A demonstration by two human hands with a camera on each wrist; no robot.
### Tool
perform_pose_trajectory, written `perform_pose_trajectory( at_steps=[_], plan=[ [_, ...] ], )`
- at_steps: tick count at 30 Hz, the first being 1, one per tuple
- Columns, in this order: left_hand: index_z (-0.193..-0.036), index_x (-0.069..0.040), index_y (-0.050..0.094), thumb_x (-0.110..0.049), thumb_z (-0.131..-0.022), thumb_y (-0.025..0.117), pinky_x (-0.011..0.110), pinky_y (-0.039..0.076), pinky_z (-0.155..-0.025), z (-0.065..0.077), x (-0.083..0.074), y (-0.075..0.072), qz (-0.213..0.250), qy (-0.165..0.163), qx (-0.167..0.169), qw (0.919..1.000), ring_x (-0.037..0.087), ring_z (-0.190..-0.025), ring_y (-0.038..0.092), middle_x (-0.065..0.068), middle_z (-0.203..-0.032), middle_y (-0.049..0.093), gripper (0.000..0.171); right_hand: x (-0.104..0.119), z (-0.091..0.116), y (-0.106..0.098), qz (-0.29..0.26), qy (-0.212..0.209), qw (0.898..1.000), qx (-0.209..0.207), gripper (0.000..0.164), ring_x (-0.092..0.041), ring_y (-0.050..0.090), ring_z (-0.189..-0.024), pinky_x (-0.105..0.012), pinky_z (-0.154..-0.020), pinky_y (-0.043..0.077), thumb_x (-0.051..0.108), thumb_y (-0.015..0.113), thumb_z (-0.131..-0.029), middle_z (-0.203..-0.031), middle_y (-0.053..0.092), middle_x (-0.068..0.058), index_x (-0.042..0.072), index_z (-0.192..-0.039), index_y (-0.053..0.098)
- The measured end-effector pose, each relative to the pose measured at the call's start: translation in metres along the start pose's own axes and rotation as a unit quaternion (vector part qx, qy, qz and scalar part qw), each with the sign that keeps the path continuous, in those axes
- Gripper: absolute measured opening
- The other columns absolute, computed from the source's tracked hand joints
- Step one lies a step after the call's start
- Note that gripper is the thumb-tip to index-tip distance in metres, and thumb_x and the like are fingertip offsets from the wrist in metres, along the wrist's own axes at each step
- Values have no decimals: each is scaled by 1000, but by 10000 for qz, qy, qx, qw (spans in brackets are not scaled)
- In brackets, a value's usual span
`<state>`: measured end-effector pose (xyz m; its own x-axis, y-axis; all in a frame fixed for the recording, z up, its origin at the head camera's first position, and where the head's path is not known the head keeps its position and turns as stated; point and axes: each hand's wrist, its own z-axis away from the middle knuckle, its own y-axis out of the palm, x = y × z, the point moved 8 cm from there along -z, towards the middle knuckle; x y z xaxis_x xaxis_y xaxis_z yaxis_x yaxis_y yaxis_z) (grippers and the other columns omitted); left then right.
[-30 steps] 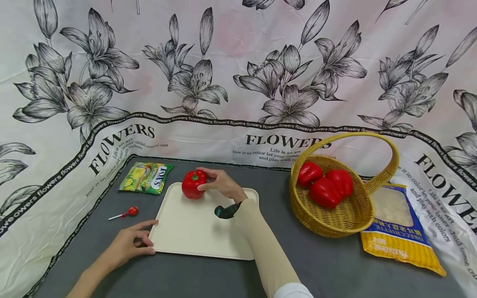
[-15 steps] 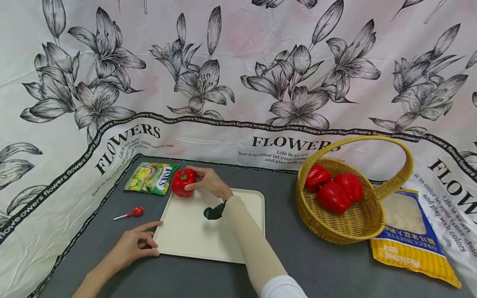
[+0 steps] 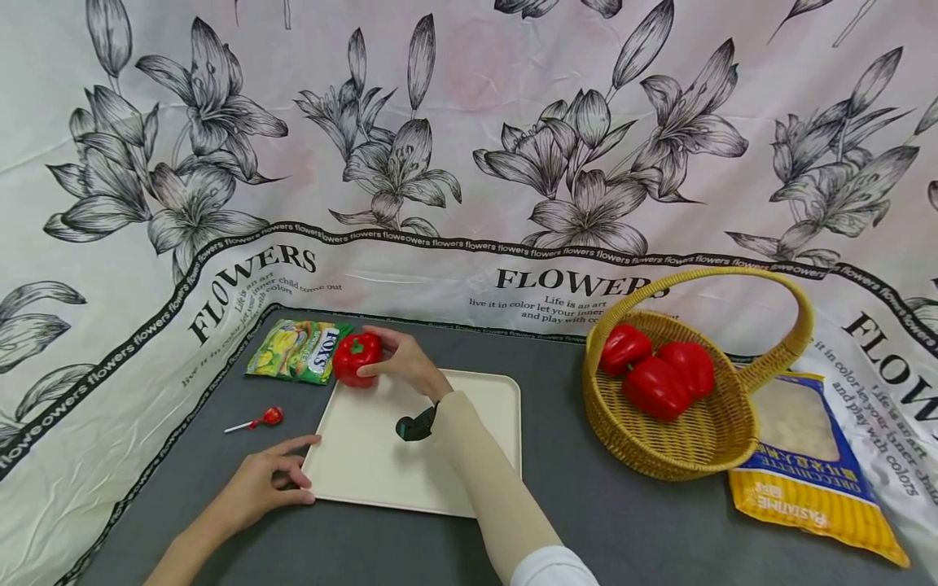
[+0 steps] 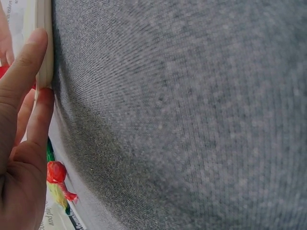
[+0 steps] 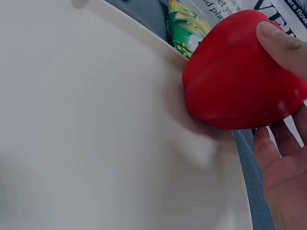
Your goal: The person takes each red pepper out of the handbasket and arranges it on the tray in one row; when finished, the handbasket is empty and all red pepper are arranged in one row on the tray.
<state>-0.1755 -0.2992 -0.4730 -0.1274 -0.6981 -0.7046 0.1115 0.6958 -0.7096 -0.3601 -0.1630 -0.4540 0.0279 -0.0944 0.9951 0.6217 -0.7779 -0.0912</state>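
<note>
In the head view my right hand (image 3: 405, 362) holds a red bell pepper (image 3: 356, 360) with a green stem at the far left corner of a cream tray (image 3: 410, 464). The right wrist view shows the thumb on top of the pepper (image 5: 235, 76) and fingers under its other side, the pepper low over the tray's corner. My left hand (image 3: 265, 482) touches the tray's near left corner. In the left wrist view its thumb lies along the tray's side (image 4: 44, 57), with another fingertip right at the corner.
A green Fox's candy bag (image 3: 296, 350) lies just left of the pepper, and a red lollipop (image 3: 271, 416) sits nearer. At right stands a yellow wicker basket (image 3: 597, 407) with red peppers (image 3: 655, 384), overlapping a pasta bag (image 3: 813, 480). Floral cloth (image 3: 440, 268) hangs behind.
My right hand has carried the bell pepper left, from over the tray's back part to its far left corner beside the candy bag. The left hand stays at the tray's near corner.
</note>
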Motion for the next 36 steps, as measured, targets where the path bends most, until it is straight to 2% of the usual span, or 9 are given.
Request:
perform_pose_trajectory(
  at_steps=[5,9,16,23,31,36],
  plan=[
    [-69,-22,68,-23,-67,86,21,53,-75,0,0,0,-94,9,-16,10000,29,-103,63,14,-133,56,19,0,2,3,35,-75,10000,25,76,-22,43,-128,-34,-98,45,2,79,-77,-141,49,-1,19,-143,46],
    [-69,-23,67,-24,-67,86,17,52,-73,1,0,0,-152,54,-55,9999,25,-101,63,13,-132,56,19,-1,1,8,117,-82,9998,107,71,-21,45,-123,-34,-93,49,5,79,-78,-136,51,-2,18,-141,48],
    [-69,-20,66,-23,-68,85,22,54,-76,3,0,2,53,102,-22,9999,29,-102,63,17,-132,55,19,-2,3,10,241,-115,9996,0,69,-22,46,-122,-34,-91,50,8,79,-79,-135,52,-4,15,-141,48],
    [-70,-18,67,-20,-69,85,26,54,-77,2,0,2,211,99,16,9997,34,-104,61,19,-133,54,18,1,7,7,160,-230,9994,-183,62,-21,49,-119,-33,-90,51,10,76,-82,-132,54,-6,18,-138,51],
    [-70,-19,66,-21,-69,85,26,54,-77,2,-1,2,143,70,0,9999,33,-104,61,18,-133,54,19,-4,6,9,236,-183,9994,-160,67,-23,47,-120,-34,-90,50,11,78,-81,-133,53,-6,14,-140,48],
    [-70,-19,66,-22,-69,85,26,54,-77,2,0,2,131,58,6,9999,33,-104,61,17,-133,54,19,-3,6,11,218,-279,9993,-100,70,-24,44,-125,-35,-92,50,9,78,-80,-139,49,-4,16,-142,45]
  ],
)
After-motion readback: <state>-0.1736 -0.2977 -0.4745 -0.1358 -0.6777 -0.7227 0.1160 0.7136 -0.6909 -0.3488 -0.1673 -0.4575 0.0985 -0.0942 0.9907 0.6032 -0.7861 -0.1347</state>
